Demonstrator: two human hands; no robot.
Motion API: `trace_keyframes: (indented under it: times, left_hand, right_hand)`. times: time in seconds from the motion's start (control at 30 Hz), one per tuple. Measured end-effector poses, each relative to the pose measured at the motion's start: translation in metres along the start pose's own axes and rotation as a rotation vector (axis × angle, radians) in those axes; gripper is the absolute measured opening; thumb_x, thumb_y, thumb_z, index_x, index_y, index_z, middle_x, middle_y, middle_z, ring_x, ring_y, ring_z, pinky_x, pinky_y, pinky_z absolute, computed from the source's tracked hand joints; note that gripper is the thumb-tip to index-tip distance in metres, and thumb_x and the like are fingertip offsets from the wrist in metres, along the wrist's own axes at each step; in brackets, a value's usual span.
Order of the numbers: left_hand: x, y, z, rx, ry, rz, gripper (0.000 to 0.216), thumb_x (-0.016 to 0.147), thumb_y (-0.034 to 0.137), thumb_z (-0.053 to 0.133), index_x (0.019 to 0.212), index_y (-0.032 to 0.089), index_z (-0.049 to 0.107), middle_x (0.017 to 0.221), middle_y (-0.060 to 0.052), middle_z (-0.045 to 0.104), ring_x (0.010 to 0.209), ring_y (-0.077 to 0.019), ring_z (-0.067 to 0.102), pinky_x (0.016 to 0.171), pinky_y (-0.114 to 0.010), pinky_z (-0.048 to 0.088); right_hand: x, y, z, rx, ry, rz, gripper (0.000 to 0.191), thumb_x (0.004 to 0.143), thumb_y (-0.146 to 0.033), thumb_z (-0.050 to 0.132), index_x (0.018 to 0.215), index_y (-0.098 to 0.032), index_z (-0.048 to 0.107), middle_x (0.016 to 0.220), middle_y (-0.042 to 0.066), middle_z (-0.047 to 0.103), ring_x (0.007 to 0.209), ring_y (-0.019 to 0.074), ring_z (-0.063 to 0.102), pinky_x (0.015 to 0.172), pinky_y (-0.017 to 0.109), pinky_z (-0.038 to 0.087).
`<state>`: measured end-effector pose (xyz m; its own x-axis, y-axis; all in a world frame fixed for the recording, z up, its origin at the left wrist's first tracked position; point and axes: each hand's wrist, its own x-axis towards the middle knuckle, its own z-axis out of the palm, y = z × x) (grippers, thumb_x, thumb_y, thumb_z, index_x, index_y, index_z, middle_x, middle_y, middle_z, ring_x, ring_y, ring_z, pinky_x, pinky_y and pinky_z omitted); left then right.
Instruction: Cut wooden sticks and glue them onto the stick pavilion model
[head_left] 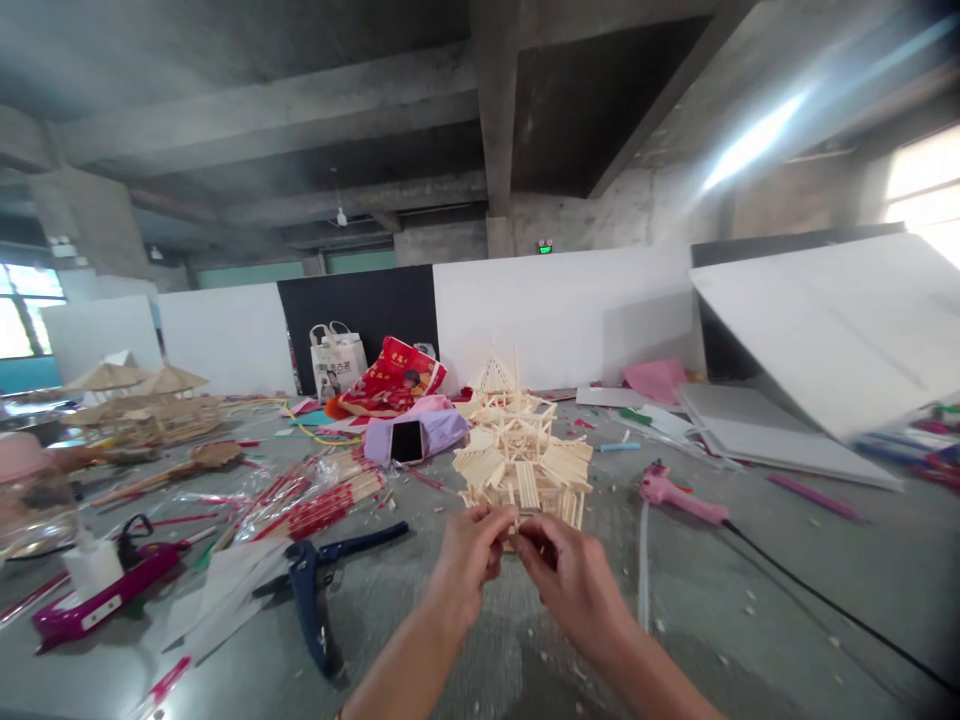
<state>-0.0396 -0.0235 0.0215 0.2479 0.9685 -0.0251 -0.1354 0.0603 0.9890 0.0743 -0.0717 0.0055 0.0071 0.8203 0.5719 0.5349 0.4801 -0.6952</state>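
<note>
Pinch grip in both hands: left hand [466,560] and right hand [574,585], each closed, fingertips on the lower edge of a pagoda model [521,465] built from thin wooden sticks. Exact contact points hidden behind the fingers. Model at 12 o'clock from the hands, just in front of them; whether any weight reaches the concrete floor [457,680], impossible to tell. Handling, by judgement: very light, stiff yet brittle, with stick ends jutting from every eave and a slender spire on top. Safest hold low on the dense lower body, not on the spire or projecting ends.

Close by at 8 o'clock, a dark blue glue gun [306,600]; beyond it, a magenta hand tool [105,605]. At 3 o'clock, a pink glue gun [679,497] with a black cord [825,610]. Wood chips scattered over the floor.

Farther out at 11 o'clock, red-banded stick bundles in plastic wrap [322,500], a phone [407,441] on a lilac cloth [442,432], a red printed bag [394,378] and a white tote bag [336,362]. At 10 o'clock, stick pavilions with peaked roofs [142,405]. At 2 o'clock, large white boards [825,330], leaning. Behind everything, white partition panels [562,310] and concrete ceiling beams [495,100].
</note>
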Motion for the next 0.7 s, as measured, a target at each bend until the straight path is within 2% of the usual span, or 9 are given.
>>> trace_keyframes:
  times: [0.1, 0.23, 0.5, 0.7]
  left_hand:
    - [0.007, -0.004, 0.005, -0.057, 0.015, -0.011, 0.027, 0.062, 0.033, 0.062, 0.055, 0.017, 0.042, 0.039, 0.011, 0.030, 0.033, -0.0017, 0.018, 0.034, -0.018, 0.010]
    - [0.014, -0.006, 0.007, -0.076, 0.054, 0.001, 0.031, 0.060, 0.033, 0.063, 0.052, 0.019, 0.037, 0.037, 0.012, 0.027, 0.031, -0.0015, 0.017, 0.033, -0.018, 0.008]
    - [0.020, -0.005, 0.011, -0.116, 0.102, -0.006, 0.028, 0.057, 0.033, 0.063, 0.051, 0.019, 0.040, 0.036, 0.012, 0.025, 0.031, -0.0014, 0.016, 0.033, -0.018, 0.008]
    - [0.024, -0.009, 0.012, -0.151, 0.117, -0.024, 0.028, 0.056, 0.037, 0.065, 0.056, 0.018, 0.045, 0.038, 0.012, 0.026, 0.031, -0.0016, 0.018, 0.033, -0.018, 0.008]
  right_hand:
    - [0.001, 0.006, 0.000, -0.109, 0.055, -0.072, 0.015, 0.086, -0.029, 0.044, 0.086, -0.019, 0.056, 0.077, 0.001, 0.060, 0.070, 0.0134, 0.055, 0.065, 0.024, 0.039]
    - [0.001, 0.015, -0.001, -0.239, 0.125, -0.063, 0.012, 0.084, -0.027, 0.047, 0.091, -0.020, 0.054, 0.080, 0.001, 0.059, 0.070, 0.0153, 0.056, 0.063, 0.025, 0.039]
    - [0.008, 0.014, 0.000, -0.500, 0.152, -0.138, 0.013, 0.084, -0.019, 0.047, 0.095, -0.023, 0.051, 0.091, 0.002, 0.055, 0.075, 0.0172, 0.055, 0.060, 0.025, 0.038]
    - [0.019, 0.017, 0.004, -0.607, 0.154, -0.093, 0.008, 0.083, -0.021, 0.051, 0.090, -0.023, 0.053, 0.087, 0.002, 0.055, 0.072, 0.0166, 0.055, 0.057, 0.024, 0.037]
